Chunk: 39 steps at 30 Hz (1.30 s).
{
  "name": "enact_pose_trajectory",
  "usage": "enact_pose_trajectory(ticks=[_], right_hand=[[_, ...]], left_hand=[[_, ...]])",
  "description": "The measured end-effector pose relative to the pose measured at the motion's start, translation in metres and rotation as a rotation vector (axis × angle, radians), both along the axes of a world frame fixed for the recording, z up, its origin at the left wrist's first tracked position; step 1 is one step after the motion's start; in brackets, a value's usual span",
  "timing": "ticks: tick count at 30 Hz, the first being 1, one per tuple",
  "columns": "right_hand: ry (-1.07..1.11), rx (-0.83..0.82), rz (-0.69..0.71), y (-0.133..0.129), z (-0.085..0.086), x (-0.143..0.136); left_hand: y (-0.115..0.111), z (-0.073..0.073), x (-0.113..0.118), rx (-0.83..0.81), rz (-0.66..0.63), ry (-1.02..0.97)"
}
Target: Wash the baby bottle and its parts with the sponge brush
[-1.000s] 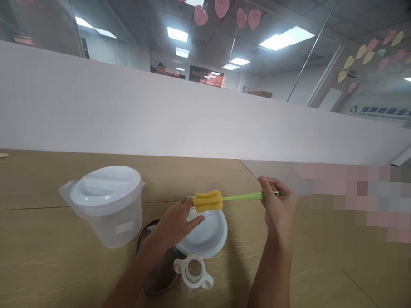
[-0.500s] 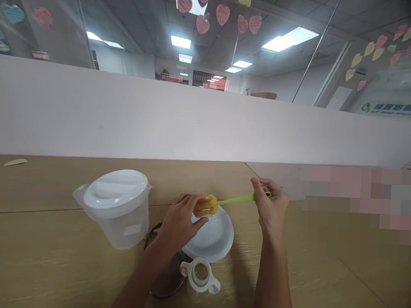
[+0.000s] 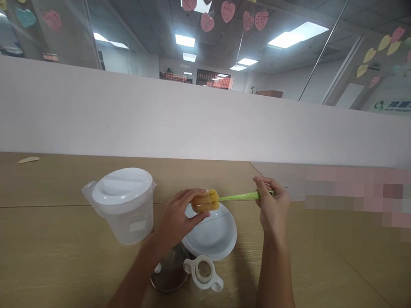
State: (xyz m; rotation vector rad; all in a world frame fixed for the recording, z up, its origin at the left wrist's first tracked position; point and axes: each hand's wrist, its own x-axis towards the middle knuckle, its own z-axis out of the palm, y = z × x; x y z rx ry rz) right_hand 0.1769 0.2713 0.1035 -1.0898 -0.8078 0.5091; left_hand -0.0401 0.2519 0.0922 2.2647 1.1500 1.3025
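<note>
My left hand (image 3: 177,216) is curled around a small clear cup (image 3: 200,203) lying on its side, its mouth to the right. A sponge cup brush (image 3: 214,199) has its yellow head partly inside that cup. Its thin green handle runs right to my right hand (image 3: 273,204), where the fingers pinch the end. Below the cup is a white plate (image 3: 218,238) on the table. A white two-eared ring (image 3: 203,272) sits in front of the plate, seemingly on a clear cup. My left forearm partly covers a dark round lid or pan (image 3: 169,275).
A translucent lidded pitcher (image 3: 128,209) stands left of my left hand. A flat pale oval piece (image 3: 28,160) lies far left on the wooden table (image 3: 51,247). Behind the table rises a white partition (image 3: 193,126) with glass above. The right side is partly pixelated.
The view has shifted slightly, so objects at the left appear farther right. Both hands keep their hold; the cup and brush have tilted a little, with the brush handle nearer level.
</note>
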Motion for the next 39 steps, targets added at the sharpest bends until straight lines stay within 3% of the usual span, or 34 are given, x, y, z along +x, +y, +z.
enact_pose_trajectory(ticks=[8, 13, 16, 22, 28, 32, 36, 39], right_hand=[[0.082, 0.014, 0.039, -0.005, 0.002, 0.007], [0.135, 0.024, 0.093, 0.001, -0.002, 0.011], [0.152, -0.002, 0.157, 0.006, -0.006, 0.016], [0.15, -0.009, 0.056, 0.012, -0.011, 0.024], [0.09, 0.103, -0.263, 0.01, -0.011, 0.032], [0.161, 0.1, -0.114, 0.007, -0.008, 0.028], [0.134, 0.119, -0.199, 0.009, -0.006, 0.015], [0.101, 0.093, -0.121, 0.011, -0.006, 0.011]], left_hand=[[-0.007, -0.002, 0.007, -0.307, -0.229, -0.266], [-0.001, -0.004, 0.005, 0.031, 0.0, -0.11], [0.002, -0.004, 0.001, 0.153, 0.062, -0.056], [0.004, -0.005, -0.002, 0.121, 0.06, 0.025], [0.01, -0.01, -0.005, 0.086, 0.121, -0.022], [0.01, -0.009, -0.006, -0.015, 0.129, -0.042], [0.007, -0.007, -0.005, -0.071, 0.093, -0.075], [0.005, -0.006, -0.004, -0.079, 0.055, -0.105]])
